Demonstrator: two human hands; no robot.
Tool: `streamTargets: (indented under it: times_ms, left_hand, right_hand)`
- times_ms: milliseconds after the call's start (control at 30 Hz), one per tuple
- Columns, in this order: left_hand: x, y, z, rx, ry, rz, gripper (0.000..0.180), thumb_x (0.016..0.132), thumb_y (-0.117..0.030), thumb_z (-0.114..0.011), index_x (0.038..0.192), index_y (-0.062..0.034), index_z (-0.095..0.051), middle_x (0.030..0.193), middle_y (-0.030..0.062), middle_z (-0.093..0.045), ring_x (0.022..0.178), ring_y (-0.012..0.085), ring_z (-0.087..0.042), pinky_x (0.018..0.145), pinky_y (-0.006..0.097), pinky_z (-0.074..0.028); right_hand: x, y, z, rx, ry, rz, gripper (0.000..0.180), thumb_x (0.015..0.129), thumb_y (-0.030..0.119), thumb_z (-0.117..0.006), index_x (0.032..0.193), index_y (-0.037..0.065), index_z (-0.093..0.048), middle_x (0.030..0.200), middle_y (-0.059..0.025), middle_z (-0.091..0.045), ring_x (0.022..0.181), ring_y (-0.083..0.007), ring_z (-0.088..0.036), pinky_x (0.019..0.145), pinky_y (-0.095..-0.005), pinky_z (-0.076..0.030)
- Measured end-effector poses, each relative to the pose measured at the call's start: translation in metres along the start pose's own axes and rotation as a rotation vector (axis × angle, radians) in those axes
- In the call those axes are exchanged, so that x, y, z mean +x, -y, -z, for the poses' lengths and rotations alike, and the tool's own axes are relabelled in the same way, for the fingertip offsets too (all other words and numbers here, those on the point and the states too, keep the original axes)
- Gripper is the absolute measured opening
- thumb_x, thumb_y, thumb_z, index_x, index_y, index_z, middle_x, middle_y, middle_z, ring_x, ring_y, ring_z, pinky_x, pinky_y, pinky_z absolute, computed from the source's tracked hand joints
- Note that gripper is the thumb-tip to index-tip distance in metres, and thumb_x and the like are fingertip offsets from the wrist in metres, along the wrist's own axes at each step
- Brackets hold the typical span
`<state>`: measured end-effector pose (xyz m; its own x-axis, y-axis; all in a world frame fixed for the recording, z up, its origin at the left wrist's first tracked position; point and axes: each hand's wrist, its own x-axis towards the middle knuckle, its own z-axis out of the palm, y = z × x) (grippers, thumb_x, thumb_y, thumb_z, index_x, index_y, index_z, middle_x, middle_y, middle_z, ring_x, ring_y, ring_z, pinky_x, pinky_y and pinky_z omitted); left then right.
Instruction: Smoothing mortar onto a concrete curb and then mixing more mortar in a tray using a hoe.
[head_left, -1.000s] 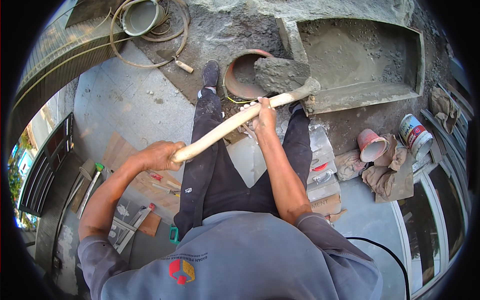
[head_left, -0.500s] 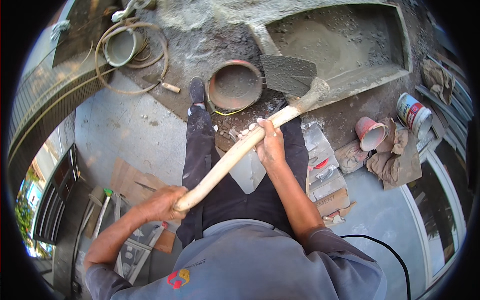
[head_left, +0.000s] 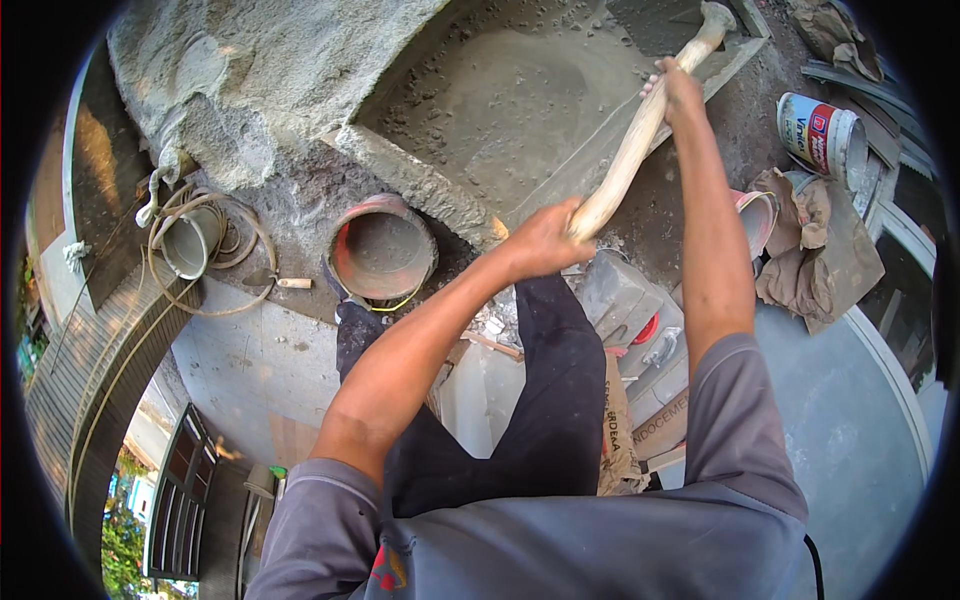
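Observation:
Both my hands grip the pale wooden handle of a hoe point(head_left: 632, 150). My left hand point(head_left: 545, 238) is wrapped round the butt end of the handle. Farther up, toward the head of the tool, my right hand point(head_left: 680, 90) closes round it with the arm stretched out. The dark hoe blade point(head_left: 652, 24) is at the far right part of a mixing trough point(head_left: 420, 188), over the wet grey mortar point(head_left: 520, 100). How deep the blade sits in the mortar I cannot tell.
A mortar-stained bucket point(head_left: 382, 252) stands left of the trough, below a grey sand heap point(head_left: 260, 80). Farther left are a coiled hose point(head_left: 262, 235), another bucket point(head_left: 185, 247) and a trowel point(head_left: 290, 283). At right lie a paint pail point(head_left: 815, 135), a red bucket point(head_left: 757, 220) and crumpled paper point(head_left: 800, 270).
Both hands have carried the hoe forward and right, from across my body to over the trough. The blade has moved from the trough's near left edge to its far right. My view has shifted too.

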<state>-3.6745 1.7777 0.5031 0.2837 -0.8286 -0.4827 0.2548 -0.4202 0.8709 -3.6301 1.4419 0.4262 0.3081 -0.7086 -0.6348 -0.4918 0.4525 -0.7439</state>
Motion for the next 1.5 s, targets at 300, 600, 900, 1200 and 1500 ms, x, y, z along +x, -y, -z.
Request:
streamTargets:
  times_ms: [300,600,900,1200,1500]
  left_hand:
    - [0.031,0.002,-0.018,-0.114,-0.016,0.259,0.052,0.080,-0.027,-0.072,0.116,0.0077,-0.056,0.079,0.0096,-0.062,0.064,0.0171,-0.060,0.059,0.033,-0.050]
    - [-0.091,-0.040,-0.033,-0.199,-0.070,0.542,0.045,0.082,-0.027,-0.067,0.109,0.0064,-0.056,0.081,0.0161,-0.064,0.072,0.0251,-0.064,0.067,0.037,-0.051]
    - [-0.114,-0.061,-0.050,-0.323,-0.212,0.625,0.041,0.087,-0.030,-0.067,0.103,0.0062,-0.056,0.074,0.0087,-0.061,0.059,0.0143,-0.060,0.053,0.030,-0.050]
    - [-0.076,-0.132,-0.057,-0.432,-0.117,0.631,0.056,0.088,-0.036,-0.066,0.109,0.0132,-0.052,0.079,0.0143,-0.064,0.061,0.0177,-0.063,0.054,0.032,-0.051]
    - [-0.096,-0.172,-0.063,-0.406,-0.113,0.473,0.061,0.086,-0.037,-0.065,0.113,0.0165,-0.054,0.093,0.0264,-0.067,0.086,0.0317,-0.070,0.078,0.041,-0.054]
  right_hand:
    - [0.075,-0.080,-0.015,-0.216,0.070,-0.178,0.034,0.097,0.026,-0.061,0.114,-0.002,-0.057,0.080,-0.0130,-0.058,0.062,-0.0245,-0.062,0.055,-0.0421,-0.059]
    - [-0.063,-0.160,-0.040,-0.268,0.175,-0.448,0.029,0.095,0.025,-0.061,0.107,-0.002,-0.059,0.085,-0.0142,-0.058,0.060,-0.0242,-0.061,0.052,-0.0411,-0.058]
    - [-0.106,-0.198,-0.077,-0.380,0.418,-0.608,0.031,0.090,0.019,-0.063,0.110,-0.002,-0.054,0.079,-0.0114,-0.056,0.059,-0.0234,-0.060,0.053,-0.0395,-0.058]
    - [-0.132,-0.148,-0.047,-0.326,0.595,-0.691,0.021,0.085,0.021,-0.068,0.092,0.009,-0.053,0.066,-0.0008,-0.056,0.048,-0.0147,-0.051,0.045,-0.0301,-0.046]
    - [-0.184,-0.071,-0.015,-0.088,0.629,-0.434,0.018,0.086,0.021,-0.070,0.089,0.008,-0.059,0.067,0.0017,-0.057,0.057,-0.0100,-0.054,0.057,-0.0233,-0.044]
